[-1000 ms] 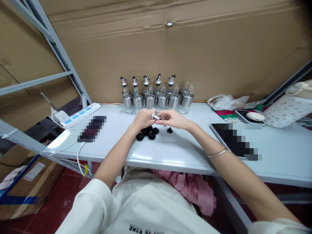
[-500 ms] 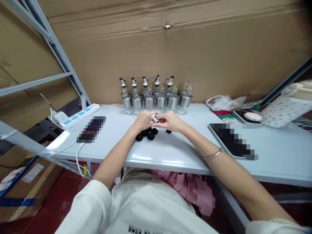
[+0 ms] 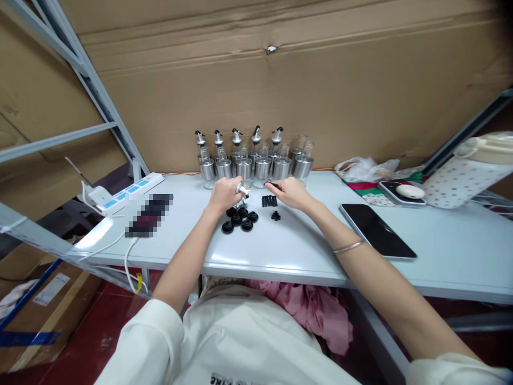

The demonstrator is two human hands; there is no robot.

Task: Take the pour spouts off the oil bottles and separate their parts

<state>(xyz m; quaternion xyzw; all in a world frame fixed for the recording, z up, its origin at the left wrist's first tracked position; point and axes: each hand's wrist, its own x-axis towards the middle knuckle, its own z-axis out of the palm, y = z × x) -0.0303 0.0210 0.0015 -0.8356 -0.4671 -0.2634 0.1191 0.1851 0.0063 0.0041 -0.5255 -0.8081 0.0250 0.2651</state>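
Note:
My left hand (image 3: pixel 225 194) is closed round a silver pourer spout (image 3: pixel 240 188), which pokes out between thumb and fingers. A hand's width to the right, my right hand (image 3: pixel 294 193) pinches a small dark, slim piece (image 3: pixel 272 185), probably a black flip lever. Below it a row of black flip levers (image 3: pixel 270 201) lies on the table, with a little heap of tiny black parts (image 3: pixel 276 215) nearer me. Several round black stoppers (image 3: pixel 236 218) are spread below my left hand. More silver spout parts lie partly hidden beside that hand.
Behind my hands stand two rows of glass-and-steel bottles (image 3: pixel 262 168); several at the back carry pourers (image 3: pixel 236 136). A power strip (image 3: pixel 134 191) and a blurred phone are at the left. A tablet (image 3: pixel 379 230), a plastic bag (image 3: pixel 366 170) and a dotted jug (image 3: pixel 467 174) are at the right.
My hands, together at the spout before, have moved apart, left hand leftward and right hand rightward. The right hand now holds a small dark piece, and the lever row has come into sight.

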